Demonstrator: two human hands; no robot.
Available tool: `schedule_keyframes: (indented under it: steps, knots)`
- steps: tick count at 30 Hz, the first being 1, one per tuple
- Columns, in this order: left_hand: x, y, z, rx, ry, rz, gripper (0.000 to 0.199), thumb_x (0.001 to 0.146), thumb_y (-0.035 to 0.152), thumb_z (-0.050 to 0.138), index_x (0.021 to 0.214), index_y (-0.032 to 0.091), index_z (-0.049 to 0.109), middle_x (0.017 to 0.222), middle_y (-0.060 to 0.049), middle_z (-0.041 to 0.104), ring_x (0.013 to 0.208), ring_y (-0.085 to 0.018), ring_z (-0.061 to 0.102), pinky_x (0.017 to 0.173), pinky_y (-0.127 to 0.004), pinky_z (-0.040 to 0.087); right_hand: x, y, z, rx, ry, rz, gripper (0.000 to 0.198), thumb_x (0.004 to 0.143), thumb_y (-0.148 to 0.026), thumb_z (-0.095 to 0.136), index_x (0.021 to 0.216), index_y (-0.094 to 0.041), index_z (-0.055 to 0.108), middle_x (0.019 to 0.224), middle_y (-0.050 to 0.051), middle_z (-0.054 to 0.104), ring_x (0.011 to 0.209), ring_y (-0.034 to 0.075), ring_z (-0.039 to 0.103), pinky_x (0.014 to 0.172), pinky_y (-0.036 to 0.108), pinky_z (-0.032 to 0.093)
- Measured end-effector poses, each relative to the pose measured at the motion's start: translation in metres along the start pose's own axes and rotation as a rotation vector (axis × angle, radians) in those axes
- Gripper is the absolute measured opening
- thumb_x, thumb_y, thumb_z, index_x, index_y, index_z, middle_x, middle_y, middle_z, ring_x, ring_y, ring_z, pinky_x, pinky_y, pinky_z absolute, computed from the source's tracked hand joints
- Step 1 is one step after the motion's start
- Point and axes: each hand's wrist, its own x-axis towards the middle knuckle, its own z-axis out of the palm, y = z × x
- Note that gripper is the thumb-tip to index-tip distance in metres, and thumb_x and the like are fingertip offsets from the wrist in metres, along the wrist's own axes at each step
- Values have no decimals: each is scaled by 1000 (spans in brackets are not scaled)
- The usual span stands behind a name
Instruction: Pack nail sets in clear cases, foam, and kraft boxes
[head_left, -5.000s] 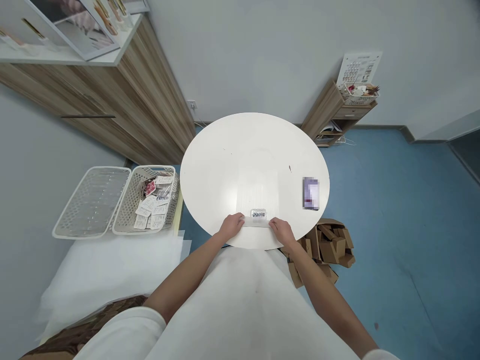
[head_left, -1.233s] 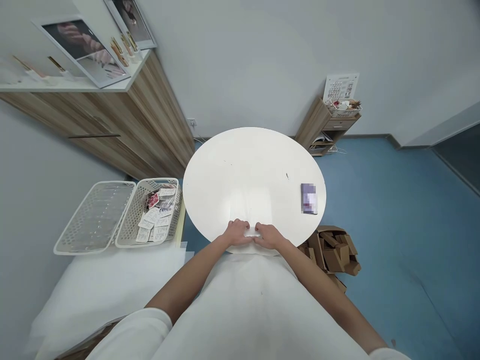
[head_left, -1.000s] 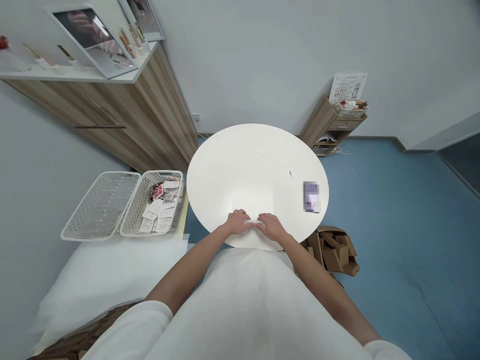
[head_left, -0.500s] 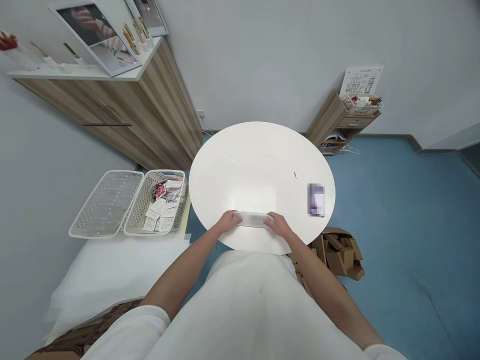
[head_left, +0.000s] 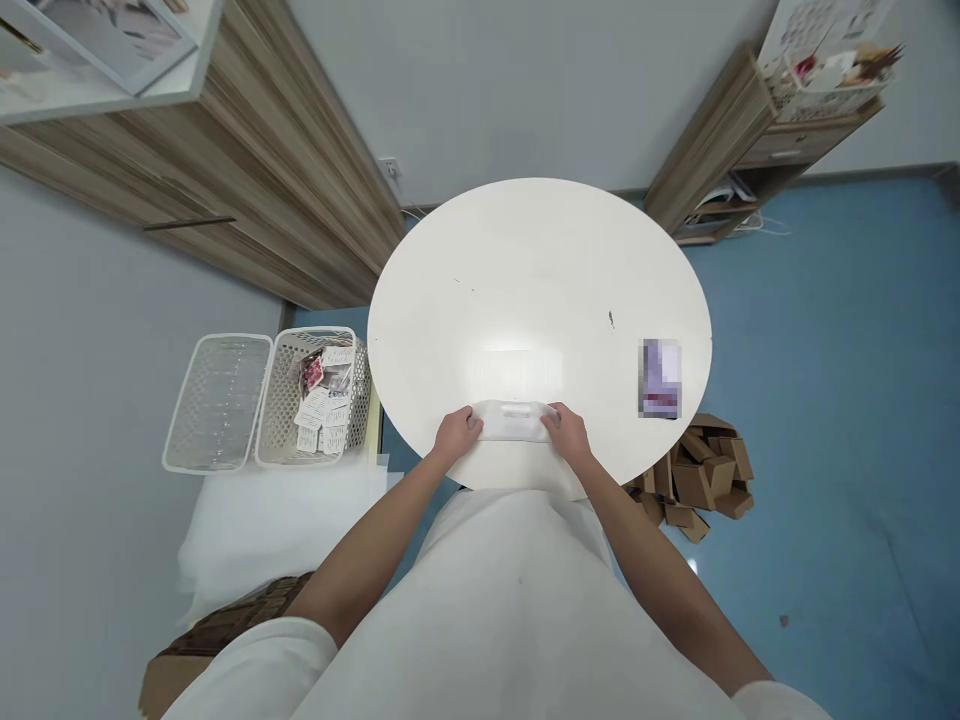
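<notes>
At the near edge of the round white table, I hold an oblong, whitish translucent packet that looks like thin sheet wrapped around something. What lies inside cannot be made out. My left hand grips its left end, fingers curled over the edge. The right end is pinched by my right hand. A purple, pixelated item lies on the table off to the right.
Left of the table stand a white basket of printed cards and one of clear cases, beside white sheets. Brown cardboard boxes sit on the floor at right. A wooden cabinet and a small shelf unit stand behind.
The packet has been turned so that more of its broad face shows, and both hands still hold its ends. The head view has shifted, with the table appearing larger.
</notes>
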Motion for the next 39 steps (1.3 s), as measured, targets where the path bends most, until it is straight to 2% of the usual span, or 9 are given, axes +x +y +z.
schedule_keyframes:
  steps: [6, 10, 15, 21, 25, 28, 31, 36, 39]
  knots:
    - [-7, 6, 2, 125, 79, 12, 11, 77, 28, 42, 80, 19, 48, 74, -4, 53, 70, -18, 52, 54, -27, 38, -3, 3, 2, 63, 39, -15, 32, 78, -34, 45, 108, -22, 51, 91, 4, 60, 82, 18, 54, 67, 31, 43]
    - [-20, 14, 4, 223, 302, 206, 43, 74, 16, 43, 117, 13, 40, 121, -15, 44, 112, -26, 41, 86, -38, 37, -14, 12, -1, 183, 212, -51, 49, 75, -39, 51, 120, -20, 42, 116, 9, 48, 105, 22, 46, 83, 37, 42]
    - [-32, 32, 13, 382, 71, 572, 48, 76, 17, 44, 123, 22, 40, 136, -10, 33, 124, -26, 28, 95, -43, 27, -22, 13, -3, 353, 208, 86, 65, 71, -43, 55, 128, -23, 31, 129, 10, 36, 113, 22, 41, 86, 35, 43]
    - [-32, 36, 27, 464, 39, 522, 56, 75, 23, 48, 129, 23, 34, 142, -9, 25, 128, -27, 24, 97, -45, 24, 4, -4, -5, 425, 135, 266, 70, 64, -37, 60, 127, -19, 34, 115, 11, 48, 93, 19, 54, 77, 31, 48]
    - [-31, 33, 34, 491, 52, 505, 59, 75, 25, 50, 131, 26, 30, 143, -9, 22, 128, -28, 23, 98, -46, 22, 11, -12, -11, 409, -3, 204, 49, 61, -32, 63, 108, -20, 54, 98, 6, 57, 90, 19, 55, 76, 31, 47]
    - [-32, 34, 38, 527, 40, 513, 67, 73, 27, 55, 134, 29, 25, 144, -10, 18, 129, -30, 20, 98, -49, 20, 0, -11, -11, 324, 45, 144, 41, 58, -31, 65, 98, -23, 59, 110, 6, 51, 105, 22, 48, 85, 33, 42]
    - [-33, 34, 41, 545, 19, 503, 73, 71, 29, 58, 135, 30, 21, 145, -10, 14, 130, -32, 18, 98, -51, 19, -20, -7, -7, 339, 104, 119, 46, 59, -33, 64, 104, -25, 55, 124, 6, 40, 113, 22, 41, 88, 32, 41]
    - [-31, 34, 43, 526, -16, 475, 78, 70, 35, 59, 136, 31, 18, 146, -9, 11, 131, -32, 14, 98, -51, 20, -37, 1, -7, 590, 91, 226, 63, 63, -38, 61, 121, -26, 38, 120, 9, 44, 91, 19, 55, 65, 29, 47]
    - [-29, 34, 43, 512, -37, 467, 78, 71, 37, 58, 136, 31, 17, 146, -10, 8, 131, -33, 12, 98, -50, 20, -31, -1, -10, 473, 109, 225, 53, 60, -38, 64, 108, -20, 48, 93, 6, 56, 77, 16, 55, 59, 26, 44]
